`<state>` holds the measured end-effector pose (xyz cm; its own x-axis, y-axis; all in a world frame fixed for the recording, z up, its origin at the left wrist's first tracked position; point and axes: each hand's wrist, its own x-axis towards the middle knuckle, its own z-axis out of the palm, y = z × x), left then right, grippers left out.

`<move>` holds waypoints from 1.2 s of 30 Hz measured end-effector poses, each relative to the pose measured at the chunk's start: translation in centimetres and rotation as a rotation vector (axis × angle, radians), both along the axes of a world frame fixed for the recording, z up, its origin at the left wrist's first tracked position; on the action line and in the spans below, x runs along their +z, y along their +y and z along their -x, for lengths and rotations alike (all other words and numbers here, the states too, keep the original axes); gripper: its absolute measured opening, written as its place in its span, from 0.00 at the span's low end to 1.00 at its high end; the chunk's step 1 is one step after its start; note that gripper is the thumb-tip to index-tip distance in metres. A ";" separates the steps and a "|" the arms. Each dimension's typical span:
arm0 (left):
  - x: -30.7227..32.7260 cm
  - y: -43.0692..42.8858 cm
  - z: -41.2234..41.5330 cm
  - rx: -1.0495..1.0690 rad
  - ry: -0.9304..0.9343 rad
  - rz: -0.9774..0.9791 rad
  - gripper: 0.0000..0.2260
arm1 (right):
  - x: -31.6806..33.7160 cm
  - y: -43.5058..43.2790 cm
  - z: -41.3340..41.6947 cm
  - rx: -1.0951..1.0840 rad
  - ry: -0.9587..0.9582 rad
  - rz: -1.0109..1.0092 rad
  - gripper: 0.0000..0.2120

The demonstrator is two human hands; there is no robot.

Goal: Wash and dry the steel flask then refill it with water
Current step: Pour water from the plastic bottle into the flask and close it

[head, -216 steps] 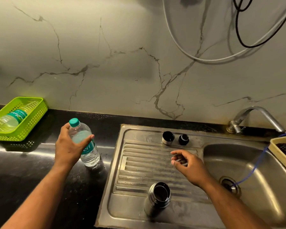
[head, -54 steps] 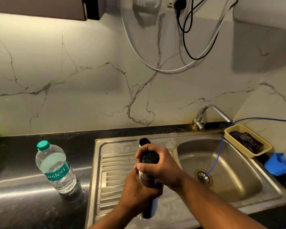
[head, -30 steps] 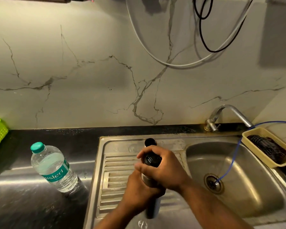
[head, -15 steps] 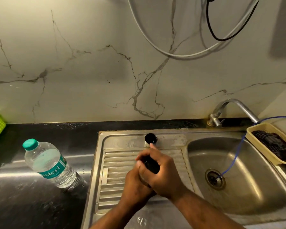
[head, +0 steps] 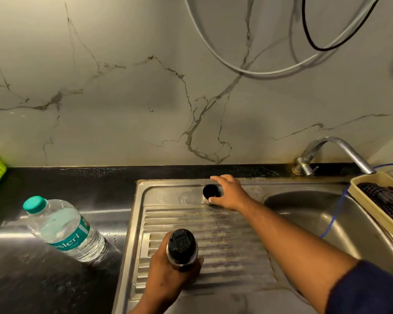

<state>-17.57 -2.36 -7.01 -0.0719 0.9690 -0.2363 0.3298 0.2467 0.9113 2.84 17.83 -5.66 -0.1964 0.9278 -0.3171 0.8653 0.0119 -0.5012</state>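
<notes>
The black-stoppered cylindrical steel flask (head: 182, 250) is gripped over the ribbed steel drainboard (head: 232, 236) by the left hand (head: 168, 277); the small steel cup lid (head: 211, 191) is grasped by the right hand (head: 229, 193). If wet, it could be dropped.

One view only: a wide-angle camera on the person's head, looking forward and down over a kitchen sink (head: 168, 184).

The lens sits above and behind the hands, which both reach in from the bottom edge. Nearest to it, at bottom centre, the left hand (head: 168, 277) grips the flask (head: 182, 248), seen almost from the top. Farther off, the right hand (head: 230, 194) curls round a steel cup (head: 211, 191) at the back of the draining board (head: 232, 236). The camera faces a marble wall (head: 123, 98) that fills the upper half. The dark bench (head: 43, 286) runs out to the left. The basin (head: 304, 214) and tap (head: 336, 148) lie to the right, the basin passing out of frame.
</notes>
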 end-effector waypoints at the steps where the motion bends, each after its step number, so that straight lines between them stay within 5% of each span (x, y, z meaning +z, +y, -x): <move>1: 0.2 0.1 0.0 0.022 0.006 -0.003 0.23 | -0.5 0.8 0.4 0.047 -0.061 0.034 0.41; 5: 1.3 0.7 -0.2 0.052 0.040 -0.060 0.23 | -1.8 2.4 1.9 0.179 -0.208 0.078 0.39; 10: 1.2 1.5 -0.1 0.045 0.044 -0.106 0.24 | -1.7 2.0 1.4 0.087 -0.134 0.057 0.30; 16: 0.8 2.0 0.0 0.002 0.082 -0.136 0.27 | 3.5 -2.2 0.4 -0.321 0.319 0.118 0.24; 19: 0.9 2.0 0.0 -0.018 0.063 -0.144 0.28 | 7.0 -5.5 0.3 -0.493 0.787 0.325 0.19; 21: 1.1 1.9 0.1 -0.027 0.047 -0.148 0.29 | 8.8 -7.9 0.3 -0.520 1.005 0.443 0.23; 25: 1.8 2.2 0.8 -0.107 -0.035 -0.146 0.35 | 11.2 -11.6 1.3 -0.396 1.129 0.373 0.29; 31: 3.1 2.4 1.5 -0.178 -0.049 -0.202 0.39 | 14.5 -14.7 3.5 0.047 0.746 0.042 0.42; 36: 3.1 2.1 1.4 -0.161 -0.011 -0.216 0.30 | 15.2 -15.1 5.2 0.224 0.426 -0.090 0.33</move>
